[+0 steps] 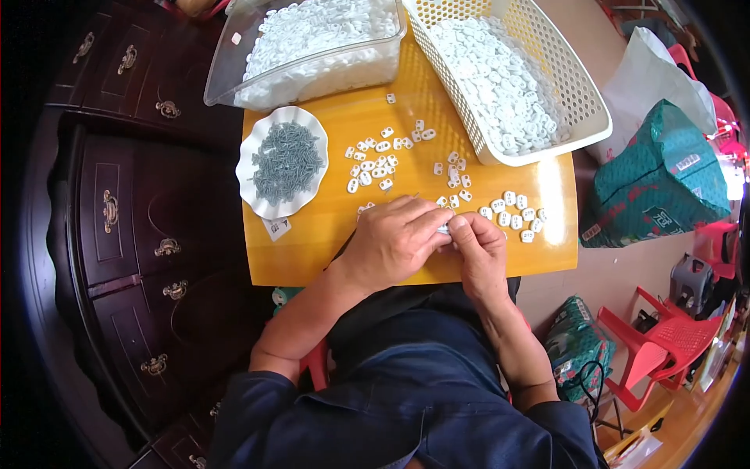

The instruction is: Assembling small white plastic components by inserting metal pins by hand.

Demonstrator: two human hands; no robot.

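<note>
- The left hand (pixel 394 238), its back turned up, bends over the near part of the glossy yellow wooden table (pixel 297 262), its thumb and forefinger closed at the tips on a small white plastic piece (pixel 444 229)
- The right hand (pixel 480 250) meets it from the other side, thumb pressed on that same piece, the remaining fingers curled under and partly hidden
- The piece itself sits between the two sets of fingertips, above the table near its front edge, mostly covered, so its exact shape cannot be told
- Just beyond the hands lie loose white two-holed plastic tabs (pixel 365 178), spread in uneven groups
- To the right of the right hand, a cluster of rounded white plastic pieces with dark markings (pixel 516 222) lies near the table's right edge
- Left of the tabs stands a white dish with a scalloped rim (pixel 248 172), heaped with short, slender grey pins (pixel 285 160)
- At the far side, a clear rectangular plastic bin (pixel 223 78) holds a great many small white pieces
- Beside it, angled to the right, a cream perforated plastic basket (pixel 578 105) holds another heap of white pieces
</note>
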